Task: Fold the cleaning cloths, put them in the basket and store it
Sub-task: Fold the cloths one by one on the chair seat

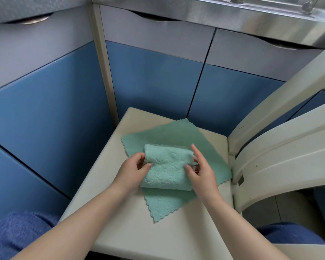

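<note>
A folded mint-green cleaning cloth rests on top of a second green cloth that lies spread flat on a cream chair seat. My left hand pinches the folded cloth's left edge. My right hand grips its right edge, forefinger raised. No basket is in view.
The chair's cream backrest slats rise at the right. Blue and grey cabinet doors stand behind the seat, under a steel counter. My knees in blue fabric flank the seat.
</note>
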### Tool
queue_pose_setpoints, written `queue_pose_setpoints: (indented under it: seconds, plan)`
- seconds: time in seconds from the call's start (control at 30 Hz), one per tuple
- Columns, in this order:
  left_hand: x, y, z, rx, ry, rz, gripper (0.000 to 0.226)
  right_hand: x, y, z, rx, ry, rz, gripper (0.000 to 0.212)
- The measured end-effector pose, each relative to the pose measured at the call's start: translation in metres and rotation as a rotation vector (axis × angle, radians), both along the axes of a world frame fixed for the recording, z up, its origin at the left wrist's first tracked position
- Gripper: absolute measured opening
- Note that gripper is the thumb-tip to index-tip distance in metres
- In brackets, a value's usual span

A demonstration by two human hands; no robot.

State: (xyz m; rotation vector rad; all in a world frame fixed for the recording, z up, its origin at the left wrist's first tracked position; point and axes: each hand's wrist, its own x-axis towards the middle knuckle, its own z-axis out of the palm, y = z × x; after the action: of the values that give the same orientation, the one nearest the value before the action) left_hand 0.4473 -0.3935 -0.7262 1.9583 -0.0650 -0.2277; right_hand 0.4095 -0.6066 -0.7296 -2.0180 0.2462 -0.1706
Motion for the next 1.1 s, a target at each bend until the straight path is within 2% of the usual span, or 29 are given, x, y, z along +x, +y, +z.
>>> queue_pose_setpoints:
  seconds: [0.1,0.17,0.23,0.3,0.4,0.5,0.63,0.73,0.87,0.97,1.1]
  plan:
    - [0.002,-0.004,-0.004,-0.063,0.025,0.036,0.014,0.004,0.001,-0.001,-0.137,-0.09,0.052,0.049]
    - [0.005,-0.007,-0.006,-0.082,0.082,0.07,0.023,0.009,0.001,-0.002,-0.19,0.013,0.07,0.043]
    - [0.008,-0.008,-0.006,-0.075,0.125,0.086,0.045,0.014,0.0,-0.006,-0.251,0.133,0.109,0.043]
    - [0.01,-0.008,-0.006,-0.011,0.109,0.054,0.059,0.018,-0.001,-0.006,-0.285,0.168,0.126,0.044]
    - [0.012,-0.007,-0.005,0.134,0.04,-0.026,0.053,0.022,-0.002,-0.007,-0.328,0.151,0.117,0.044]
    - [0.013,-0.008,-0.006,0.184,0.017,-0.04,0.042,0.025,-0.002,-0.009,-0.359,0.138,0.091,0.045]
    - [0.016,-0.01,-0.005,0.224,0.028,-0.028,0.041,0.034,-0.003,-0.007,-0.168,0.209,-0.088,0.052]
    - [0.018,-0.01,-0.006,0.224,0.04,-0.026,0.041,0.042,-0.005,-0.005,-0.111,0.211,-0.185,0.032]
    - [0.019,-0.01,-0.007,0.193,0.06,-0.019,0.04,0.045,-0.003,-0.005,-0.164,0.142,-0.203,0.01]
    - [0.019,-0.009,-0.007,0.189,0.065,-0.016,0.04,0.047,-0.001,-0.004,-0.131,0.118,-0.212,0.003]
    - [0.018,-0.009,-0.008,0.185,0.062,-0.021,0.04,0.049,0.0,-0.008,-0.131,0.16,-0.211,0.005]
